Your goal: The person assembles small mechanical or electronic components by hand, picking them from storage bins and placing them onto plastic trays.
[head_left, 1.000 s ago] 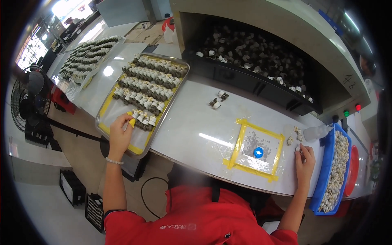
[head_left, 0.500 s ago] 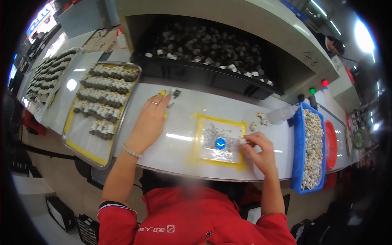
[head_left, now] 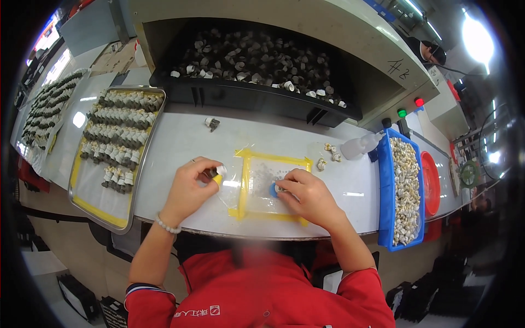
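Note:
My left hand is closed in a pinch on a small part with a white cap and a dark base. A yellow finger cover shows on one fingertip. My right hand pinches a small white part right at a blue disc; whether the two touch I cannot tell. The disc lies on a clear sheet edged with yellow tape, strewn with tiny specks. Behind my left hand, a loose white-and-dark part rests on the white table.
To the left is a metal tray with rows of white-and-dark parts. A black bin of similar parts stands at the back. On the right are several small pieces, a squeeze bottle, a filled blue bin and a red basin.
My left hand has come nearer from the back of the table with a white-and-dark part in its fingers. My right hand has moved left from the sheet's right edge to the blue disc.

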Action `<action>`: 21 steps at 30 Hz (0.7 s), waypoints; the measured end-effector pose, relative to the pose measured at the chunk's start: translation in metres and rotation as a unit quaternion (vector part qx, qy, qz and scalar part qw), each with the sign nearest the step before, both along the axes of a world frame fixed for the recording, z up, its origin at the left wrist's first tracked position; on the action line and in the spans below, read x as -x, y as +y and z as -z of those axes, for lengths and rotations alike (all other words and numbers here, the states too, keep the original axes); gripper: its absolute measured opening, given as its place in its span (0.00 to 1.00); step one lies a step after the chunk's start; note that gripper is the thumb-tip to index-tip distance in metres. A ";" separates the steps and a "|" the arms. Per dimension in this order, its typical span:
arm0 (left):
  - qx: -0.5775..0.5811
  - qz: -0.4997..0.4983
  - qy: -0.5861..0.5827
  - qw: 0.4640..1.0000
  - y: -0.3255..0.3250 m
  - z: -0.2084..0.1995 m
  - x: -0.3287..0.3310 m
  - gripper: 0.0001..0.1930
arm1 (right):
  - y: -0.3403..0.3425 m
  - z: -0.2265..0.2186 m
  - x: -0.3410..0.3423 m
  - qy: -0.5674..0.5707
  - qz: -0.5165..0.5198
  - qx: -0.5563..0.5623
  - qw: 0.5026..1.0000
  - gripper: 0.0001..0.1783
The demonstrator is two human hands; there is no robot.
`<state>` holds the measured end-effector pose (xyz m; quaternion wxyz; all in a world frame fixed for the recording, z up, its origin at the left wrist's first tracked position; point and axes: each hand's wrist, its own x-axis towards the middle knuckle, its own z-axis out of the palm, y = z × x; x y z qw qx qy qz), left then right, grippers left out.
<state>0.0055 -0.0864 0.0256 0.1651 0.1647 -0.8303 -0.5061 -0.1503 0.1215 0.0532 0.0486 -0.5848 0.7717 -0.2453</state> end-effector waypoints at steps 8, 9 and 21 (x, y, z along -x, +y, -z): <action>-0.527 0.010 0.116 0.842 0.049 0.008 -0.011 0.12 | -0.002 -0.003 -0.001 -0.013 -0.002 -0.014 1.000 0.10; -0.551 0.011 0.132 0.824 0.054 0.010 -0.011 0.12 | -0.001 -0.003 -0.002 -0.042 0.021 -0.011 0.999 0.10; -0.572 0.015 0.136 0.809 0.077 0.024 -0.002 0.11 | 0.006 -0.006 -0.009 -0.259 0.044 0.040 0.964 0.12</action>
